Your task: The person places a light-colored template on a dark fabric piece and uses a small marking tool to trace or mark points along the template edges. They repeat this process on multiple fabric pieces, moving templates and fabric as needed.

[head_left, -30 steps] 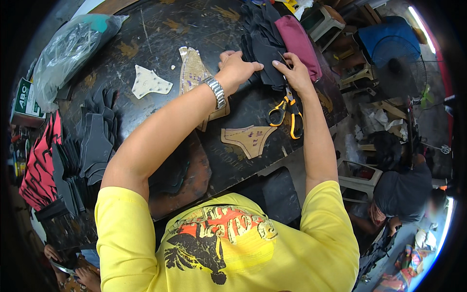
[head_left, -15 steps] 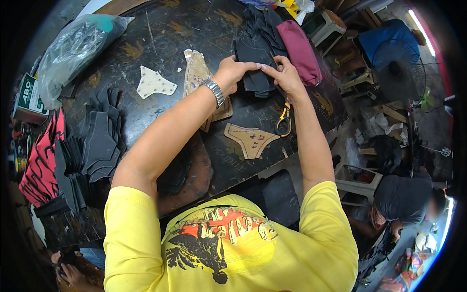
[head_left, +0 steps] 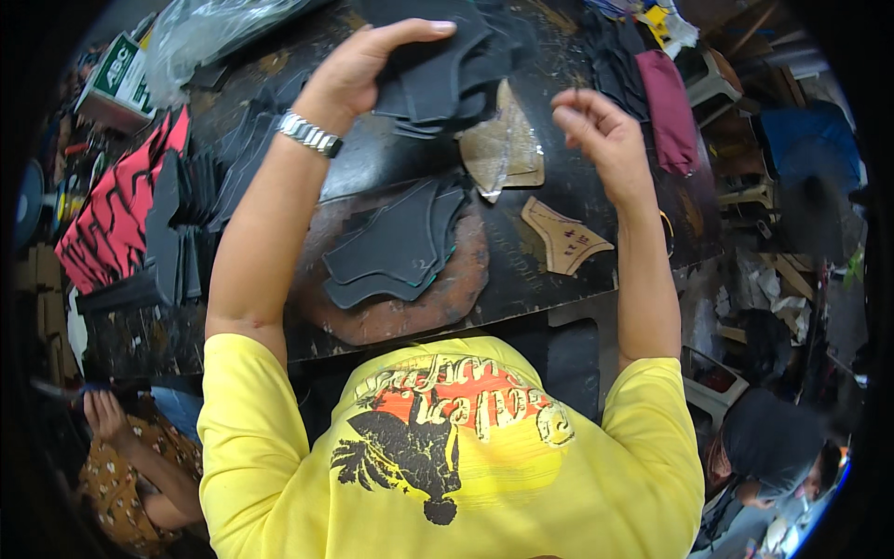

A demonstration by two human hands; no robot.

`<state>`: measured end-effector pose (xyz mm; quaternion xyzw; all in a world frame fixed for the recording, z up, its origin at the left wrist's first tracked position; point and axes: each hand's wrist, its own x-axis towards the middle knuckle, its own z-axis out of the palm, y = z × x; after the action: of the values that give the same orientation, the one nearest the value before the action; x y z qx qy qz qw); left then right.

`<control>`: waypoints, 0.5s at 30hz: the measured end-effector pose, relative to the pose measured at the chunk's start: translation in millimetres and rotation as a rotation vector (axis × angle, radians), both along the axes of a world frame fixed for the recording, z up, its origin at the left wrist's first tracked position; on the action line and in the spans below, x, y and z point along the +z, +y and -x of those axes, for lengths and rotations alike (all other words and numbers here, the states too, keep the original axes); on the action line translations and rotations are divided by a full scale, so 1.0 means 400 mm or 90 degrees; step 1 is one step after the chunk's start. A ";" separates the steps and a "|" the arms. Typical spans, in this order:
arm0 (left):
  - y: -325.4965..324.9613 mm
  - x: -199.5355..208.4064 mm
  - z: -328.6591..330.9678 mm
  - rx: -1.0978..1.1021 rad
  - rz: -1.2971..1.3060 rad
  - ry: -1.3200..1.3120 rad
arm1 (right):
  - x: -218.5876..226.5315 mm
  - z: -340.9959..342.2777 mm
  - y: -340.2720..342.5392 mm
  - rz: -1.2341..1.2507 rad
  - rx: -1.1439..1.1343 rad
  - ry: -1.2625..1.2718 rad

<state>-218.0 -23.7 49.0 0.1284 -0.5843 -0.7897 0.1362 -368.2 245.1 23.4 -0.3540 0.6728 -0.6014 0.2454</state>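
My left hand (head_left: 349, 74), with a metal watch on its wrist, grips a stack of black cut sheet pieces (head_left: 424, 79) above the far part of the table. Its thumb lies over the top piece. To the right, my right hand (head_left: 605, 140) is raised with loosely curled fingers, thumb apart from them and nothing visible between. Below it lies a brown pattern piece (head_left: 565, 238) with handwritten marks. Other brown patterns (head_left: 503, 149) lie between my hands, partly under clear film. Nearer me, more black pieces (head_left: 396, 238) rest on a reddish-brown board (head_left: 447, 298).
Black pieces (head_left: 191, 205) and pink-and-black pieces (head_left: 121, 219) stand on the left, near a clear plastic bag (head_left: 205, 42) and a green-white box (head_left: 116, 84). A maroon cloth bundle (head_left: 669, 116) lies at right. Other people sit at lower left (head_left: 121, 466) and lower right (head_left: 773, 447).
My hands, earlier together at the black pieces, have parted. The left has carried the stack leftward; the right has let go. My view has shifted, showing more of the board near me.
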 end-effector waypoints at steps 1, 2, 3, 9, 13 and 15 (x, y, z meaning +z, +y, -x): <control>-0.033 0.003 -0.039 0.036 0.007 -0.017 | -0.009 -0.023 -0.006 -0.060 0.014 -0.016; -0.063 0.007 -0.078 0.009 0.005 -0.024 | -0.018 -0.051 -0.003 -0.097 0.081 -0.003; -0.090 0.011 -0.114 0.020 0.022 -0.075 | -0.036 -0.084 -0.011 -0.092 0.120 0.003; -0.130 0.011 -0.170 -0.079 0.474 -0.301 | -0.102 -0.208 -0.071 -0.208 0.219 0.104; -0.111 -0.008 -0.118 -0.224 0.587 -0.410 | -0.111 -0.238 -0.081 -0.223 0.156 0.194; -0.107 -0.017 -0.095 -0.340 0.397 -0.448 | -0.113 -0.253 -0.089 -0.211 0.135 0.231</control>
<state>-179.8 -66.6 42.2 0.1855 -0.8137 -0.4951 -0.2417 -266.8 209.3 -21.7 -0.4795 0.7545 -0.3804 0.2368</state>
